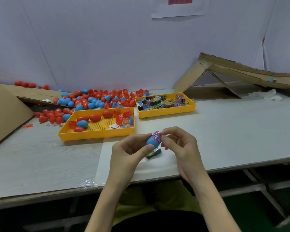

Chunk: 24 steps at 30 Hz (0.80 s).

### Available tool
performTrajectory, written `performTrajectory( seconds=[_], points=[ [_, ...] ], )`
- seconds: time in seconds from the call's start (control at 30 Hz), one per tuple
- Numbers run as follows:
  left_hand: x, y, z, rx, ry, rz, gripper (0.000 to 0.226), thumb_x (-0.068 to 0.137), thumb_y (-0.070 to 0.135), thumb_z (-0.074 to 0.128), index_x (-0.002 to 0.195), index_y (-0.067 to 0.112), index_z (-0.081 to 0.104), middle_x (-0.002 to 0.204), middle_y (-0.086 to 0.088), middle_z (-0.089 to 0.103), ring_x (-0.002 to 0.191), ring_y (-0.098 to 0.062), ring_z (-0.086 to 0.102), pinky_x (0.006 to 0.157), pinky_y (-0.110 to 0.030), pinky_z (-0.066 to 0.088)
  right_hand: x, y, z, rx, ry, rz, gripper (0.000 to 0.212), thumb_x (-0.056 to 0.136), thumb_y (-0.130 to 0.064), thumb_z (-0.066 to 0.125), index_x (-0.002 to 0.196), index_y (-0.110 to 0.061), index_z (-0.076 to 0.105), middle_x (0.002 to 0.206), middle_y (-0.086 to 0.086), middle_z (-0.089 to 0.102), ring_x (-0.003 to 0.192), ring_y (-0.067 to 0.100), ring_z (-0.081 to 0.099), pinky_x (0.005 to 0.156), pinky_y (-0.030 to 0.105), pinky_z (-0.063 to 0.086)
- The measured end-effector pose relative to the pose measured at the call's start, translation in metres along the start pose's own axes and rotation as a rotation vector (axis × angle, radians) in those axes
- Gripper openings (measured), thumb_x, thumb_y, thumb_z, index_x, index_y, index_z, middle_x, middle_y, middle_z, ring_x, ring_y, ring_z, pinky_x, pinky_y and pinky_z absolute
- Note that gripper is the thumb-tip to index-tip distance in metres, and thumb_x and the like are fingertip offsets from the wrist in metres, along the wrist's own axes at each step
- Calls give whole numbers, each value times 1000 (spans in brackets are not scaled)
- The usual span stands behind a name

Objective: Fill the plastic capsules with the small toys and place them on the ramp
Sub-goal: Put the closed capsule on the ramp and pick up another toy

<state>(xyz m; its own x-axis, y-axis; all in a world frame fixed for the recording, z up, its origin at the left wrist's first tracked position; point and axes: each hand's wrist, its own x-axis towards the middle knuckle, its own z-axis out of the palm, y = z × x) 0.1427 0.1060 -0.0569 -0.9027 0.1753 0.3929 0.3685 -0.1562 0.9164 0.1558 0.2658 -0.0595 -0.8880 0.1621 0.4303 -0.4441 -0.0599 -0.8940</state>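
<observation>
Over the table (224, 131), your left hand (129, 148) grips the capsule half (151, 141) steady; right hand (179, 144) fingers pinch the toy packet (156, 135) in.

Your grey table (224, 131) carries two yellow trays, well apart from the front edge: left tray (94, 136) and right tray (166, 113). Behind them lies a loose pile of red and blue capsules (94, 101). The cardboard ramp (199, 76) stands far right, with crumpled white wrap (266, 95) beside it. A cardboard sheet (5, 111) leans at left. One dark packet (155, 154) lies near the front.
</observation>
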Motion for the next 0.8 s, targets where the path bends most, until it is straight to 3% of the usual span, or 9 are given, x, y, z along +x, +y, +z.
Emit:
performTrajectory(
  seconds=[0.37, 0.47, 0.53, 0.67, 0.8],
  points=[
    [0, -1, 1, -19, 41, 23, 19, 64, 35, 82, 82, 30, 81, 91, 2, 78, 86, -14, 74, 71, -18, 57, 0, 1, 0, -11, -1, 3, 11, 81, -21, 69, 83, -32, 74, 83, -2, 72, 73, 7, 64, 66, 19, 52],
    [1, -3, -1, -3, 56, 13, 15, 66, 30, 81, 82, 29, 81, 92, 2, 78, 87, -14, 74, 71, -19, 57, 0, 1, 1, -5, 13, -1, 15, 82, -21, 71, 94, -29, 71, 89, -2, 72, 78, 10, 67, 68, 21, 54],
    [3, -5, -2, -12, 79, -6, 17, 68, 29, 81, 84, 26, 80, 95, 1, 78, 91, -16, 74, 74, -23, 59, 0, 2, 1, -41, 37, -9, 23, 81, -21, 74, 102, -26, 66, 95, -5, 70, 84, 14, 70, 70, 23, 56],
    [5, -6, -5, -61, 84, -75, 27, 70, 37, 80, 91, 21, 77, 104, -5, 76, 102, -26, 71, 89, -41, 59, -5, 5, 6, -144, 48, -63, 20, 81, -18, 80, 95, -23, 66, 91, -7, 73, 85, 17, 73, 72, 23, 58],
    [5, -6, -6, -50, 61, -89, 28, 73, 38, 83, 94, 21, 76, 104, -6, 76, 102, -27, 71, 89, -41, 58, -8, 5, 8, -217, 48, -110, 26, 80, -17, 82, 99, -28, 68, 94, -12, 73, 84, 14, 73, 74, 21, 58]
  ],
)
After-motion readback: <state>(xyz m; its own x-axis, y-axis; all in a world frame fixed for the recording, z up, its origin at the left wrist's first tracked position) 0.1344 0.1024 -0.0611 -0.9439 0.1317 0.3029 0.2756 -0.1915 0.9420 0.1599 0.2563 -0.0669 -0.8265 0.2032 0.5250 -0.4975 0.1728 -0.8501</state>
